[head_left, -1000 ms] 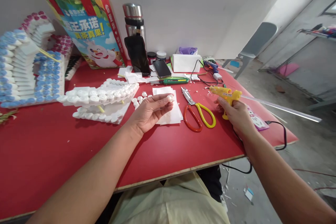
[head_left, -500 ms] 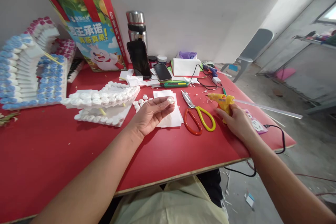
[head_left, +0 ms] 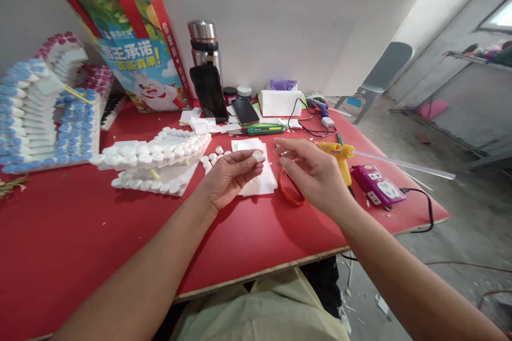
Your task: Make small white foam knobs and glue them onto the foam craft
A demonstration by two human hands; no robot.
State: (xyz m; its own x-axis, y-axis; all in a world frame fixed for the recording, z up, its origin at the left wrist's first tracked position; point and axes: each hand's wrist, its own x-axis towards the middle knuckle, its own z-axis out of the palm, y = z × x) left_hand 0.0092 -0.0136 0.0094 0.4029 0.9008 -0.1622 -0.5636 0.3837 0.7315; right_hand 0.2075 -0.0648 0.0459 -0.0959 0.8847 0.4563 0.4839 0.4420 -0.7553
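Note:
Between the thumb and fingertips of my left hand [head_left: 236, 175] is a small white rolled rosette [head_left: 258, 156], held above some white paper sheets [head_left: 267, 173]. My right hand [head_left: 314, 173] holds nothing; its thumb and fingers are apart over the scissors, whose orange-red handle loop [head_left: 291, 192] shows below it. The rest of the scissors is mostly hidden by that hand. Just behind and right of the hand, a yellow glue gun [head_left: 341, 154] with a long clear glue stick rests on the table. Several more white rosettes [head_left: 212, 159] lie left of the sheets.
A folded white piece edged with rosettes [head_left: 152, 154] stands at left, with blue-and-white ones [head_left: 28, 117] farther off. Behind are a shopping bag [head_left: 140, 58], a steel flask [head_left: 203, 37], phones, and a green utility knife [head_left: 264, 129]. A purple power socket [head_left: 378, 186] sits near the right edge.
My right hand has let go of the glue gun and moved left over the scissors, toward my left hand. My left hand keeps its pinch on the rosette.

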